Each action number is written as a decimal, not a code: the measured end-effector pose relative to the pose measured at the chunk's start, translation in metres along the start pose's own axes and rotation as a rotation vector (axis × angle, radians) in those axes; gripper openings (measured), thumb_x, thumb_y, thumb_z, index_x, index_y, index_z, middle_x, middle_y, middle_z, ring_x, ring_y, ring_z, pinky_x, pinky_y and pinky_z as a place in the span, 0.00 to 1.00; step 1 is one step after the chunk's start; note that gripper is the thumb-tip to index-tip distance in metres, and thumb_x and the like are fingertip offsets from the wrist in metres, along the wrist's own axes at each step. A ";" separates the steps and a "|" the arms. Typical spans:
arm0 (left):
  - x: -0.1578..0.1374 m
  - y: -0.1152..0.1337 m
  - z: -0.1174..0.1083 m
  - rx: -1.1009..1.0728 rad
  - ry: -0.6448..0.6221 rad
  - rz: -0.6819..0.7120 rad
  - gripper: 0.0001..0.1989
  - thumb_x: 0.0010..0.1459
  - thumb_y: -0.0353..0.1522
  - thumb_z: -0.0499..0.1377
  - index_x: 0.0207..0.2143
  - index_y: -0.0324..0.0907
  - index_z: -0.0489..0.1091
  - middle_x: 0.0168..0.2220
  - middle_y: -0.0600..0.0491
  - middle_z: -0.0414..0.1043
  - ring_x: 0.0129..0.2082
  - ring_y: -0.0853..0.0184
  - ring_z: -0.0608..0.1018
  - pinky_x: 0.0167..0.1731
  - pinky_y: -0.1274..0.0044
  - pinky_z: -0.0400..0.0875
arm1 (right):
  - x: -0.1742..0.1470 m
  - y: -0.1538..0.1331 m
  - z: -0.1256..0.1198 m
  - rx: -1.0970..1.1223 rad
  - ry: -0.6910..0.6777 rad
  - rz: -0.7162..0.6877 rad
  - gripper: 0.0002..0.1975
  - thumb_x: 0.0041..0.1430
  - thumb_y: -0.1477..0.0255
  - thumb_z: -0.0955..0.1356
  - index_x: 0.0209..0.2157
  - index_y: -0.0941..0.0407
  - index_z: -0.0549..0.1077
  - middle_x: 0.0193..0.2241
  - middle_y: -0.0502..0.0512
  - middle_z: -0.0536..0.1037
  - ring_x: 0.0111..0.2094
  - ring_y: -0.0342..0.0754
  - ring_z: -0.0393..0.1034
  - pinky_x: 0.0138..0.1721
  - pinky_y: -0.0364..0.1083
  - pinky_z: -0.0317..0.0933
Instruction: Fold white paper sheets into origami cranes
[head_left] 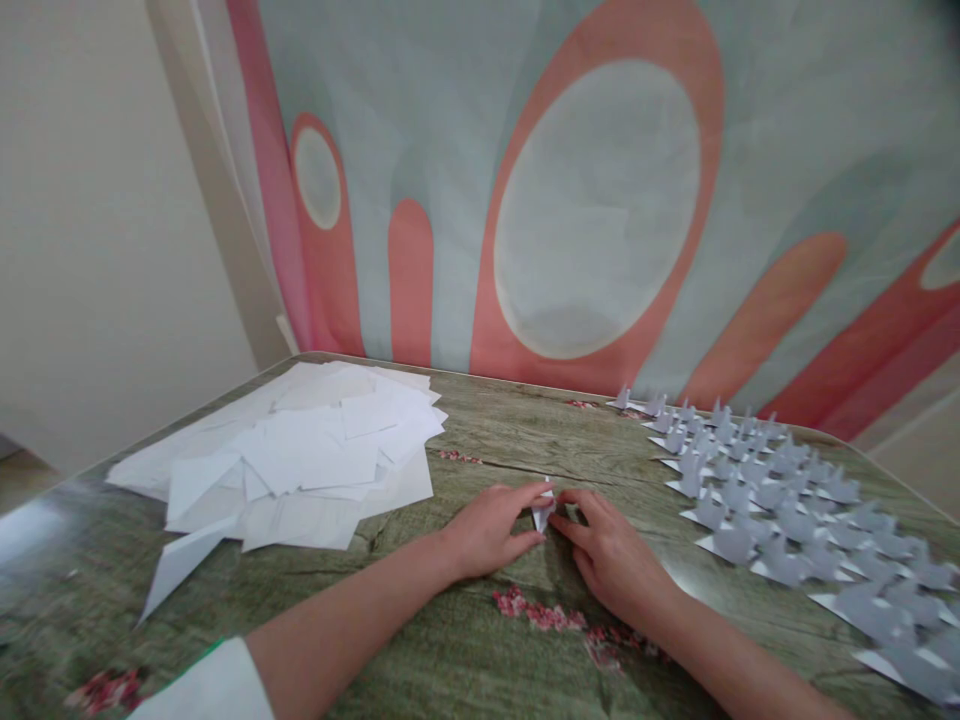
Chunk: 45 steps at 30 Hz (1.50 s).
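A small folded piece of white paper point(543, 512) is between my two hands, close to the tabletop near the middle. From the left, my left hand point(495, 528) has its fingers and thumb closed around one side of it. My right hand point(604, 545) pinches the other side with its thumb and forefinger. The paper is narrow and pointed at its lower end. Fingers cover part of it, so its full shape is hidden.
A spread heap of white paper sheets point(300, 440) lies at the left, with one folded sheet point(180, 565) at its near edge. Rows of several folded paper birds point(795, 515) stand at the right. Behind the wood-patterned table point(495, 420) hangs a printed backdrop point(450, 120).
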<state>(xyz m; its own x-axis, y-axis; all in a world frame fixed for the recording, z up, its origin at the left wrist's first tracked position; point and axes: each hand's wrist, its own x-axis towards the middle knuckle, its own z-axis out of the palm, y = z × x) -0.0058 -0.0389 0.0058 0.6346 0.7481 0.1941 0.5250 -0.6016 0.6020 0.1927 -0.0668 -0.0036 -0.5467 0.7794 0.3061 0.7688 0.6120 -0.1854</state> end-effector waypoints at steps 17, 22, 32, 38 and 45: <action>0.003 0.000 -0.007 -0.057 0.025 -0.010 0.23 0.52 0.36 0.60 0.51 0.43 0.63 0.48 0.51 0.70 0.47 0.63 0.72 0.49 0.73 0.61 | 0.002 -0.003 0.001 -0.050 -0.038 -0.039 0.17 0.54 0.84 0.60 0.43 0.59 0.71 0.43 0.60 0.68 0.44 0.52 0.61 0.46 0.50 0.58; 0.003 0.000 -0.007 -0.016 0.018 -0.024 0.25 0.49 0.36 0.62 0.51 0.44 0.64 0.49 0.51 0.69 0.49 0.61 0.71 0.50 0.72 0.60 | 0.002 -0.003 0.000 -0.037 -0.033 -0.036 0.17 0.54 0.84 0.59 0.42 0.59 0.71 0.42 0.60 0.69 0.44 0.52 0.62 0.46 0.49 0.58; 0.004 -0.001 -0.006 -0.065 0.031 -0.026 0.21 0.50 0.35 0.61 0.48 0.44 0.66 0.47 0.51 0.71 0.47 0.63 0.72 0.48 0.74 0.62 | 0.000 0.000 0.006 -0.031 -0.055 -0.035 0.17 0.54 0.84 0.60 0.43 0.59 0.71 0.42 0.60 0.68 0.44 0.51 0.61 0.46 0.49 0.58; 0.004 -0.003 -0.006 -0.105 0.032 -0.032 0.21 0.50 0.35 0.62 0.47 0.43 0.67 0.46 0.51 0.72 0.45 0.64 0.73 0.47 0.74 0.64 | 0.001 -0.001 0.003 -0.020 -0.041 -0.054 0.17 0.54 0.84 0.59 0.43 0.58 0.71 0.42 0.59 0.69 0.43 0.51 0.62 0.45 0.49 0.59; 0.004 -0.004 -0.006 -0.130 0.031 -0.043 0.21 0.49 0.34 0.61 0.47 0.43 0.67 0.46 0.51 0.72 0.45 0.64 0.73 0.47 0.74 0.64 | 0.002 -0.005 0.000 -0.023 -0.043 -0.074 0.17 0.54 0.84 0.60 0.43 0.58 0.71 0.41 0.59 0.70 0.43 0.51 0.63 0.45 0.49 0.60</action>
<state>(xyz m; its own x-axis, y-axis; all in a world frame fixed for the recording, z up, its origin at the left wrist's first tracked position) -0.0090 -0.0318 0.0090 0.5944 0.7819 0.1881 0.4726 -0.5289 0.7049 0.1881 -0.0683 -0.0021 -0.6157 0.7373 0.2780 0.7327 0.6655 -0.1423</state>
